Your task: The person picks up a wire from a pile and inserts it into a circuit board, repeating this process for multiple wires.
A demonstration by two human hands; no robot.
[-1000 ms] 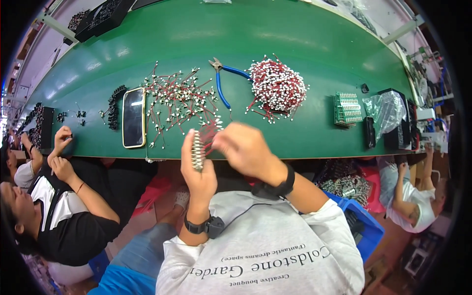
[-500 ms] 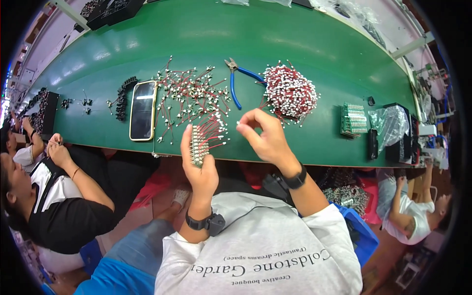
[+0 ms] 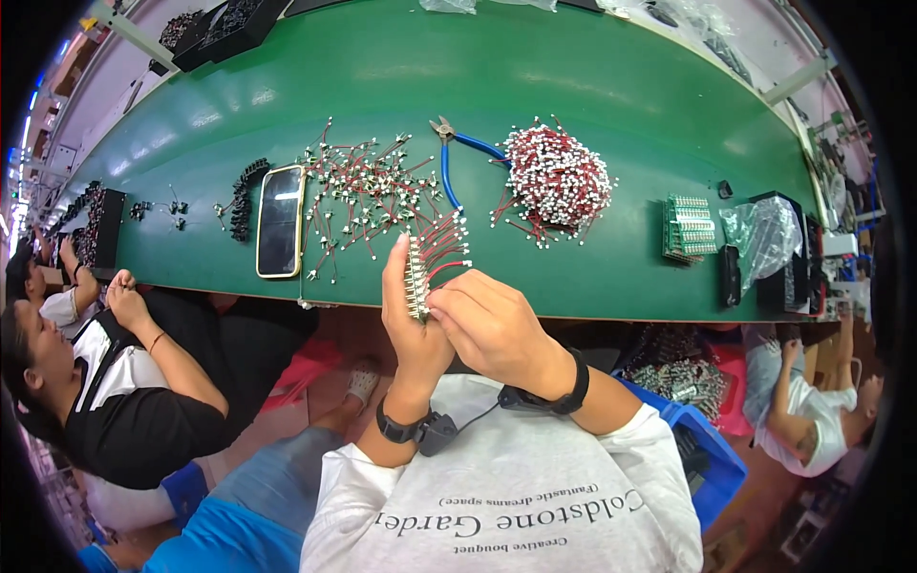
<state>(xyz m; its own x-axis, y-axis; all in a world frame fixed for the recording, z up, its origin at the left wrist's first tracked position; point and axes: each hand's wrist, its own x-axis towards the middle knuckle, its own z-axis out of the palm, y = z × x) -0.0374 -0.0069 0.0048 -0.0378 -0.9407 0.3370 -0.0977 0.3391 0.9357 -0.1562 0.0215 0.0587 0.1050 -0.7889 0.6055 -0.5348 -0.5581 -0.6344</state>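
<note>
My left hand (image 3: 413,339) is closed around a narrow green circuit board panel (image 3: 416,282), held upright just off the table's near edge. White connectors line the panel, and several red wires (image 3: 444,239) with white plugs stick out from its right side. The fingertips of my right hand (image 3: 506,325) are pinched together against the lower right part of the panel; whatever is between them is hidden. Beyond the panel lies a loose spread of red wires with white plugs (image 3: 368,181). Blue-handled cutting pliers (image 3: 446,177) lie beside it, jaws pointing away.
A dense heap of red wires with white plugs (image 3: 556,181) sits right of the pliers. A phone (image 3: 280,224) and black connector parts (image 3: 241,205) lie left. Stacked green boards (image 3: 690,229) and a clear plastic bag (image 3: 769,234) are at right. A co-worker's hands (image 3: 126,301) are at far left.
My right hand has come down and left from beside the panel to its lower end. My left hand has shifted slightly right with the panel, which is turned more edge-on.
</note>
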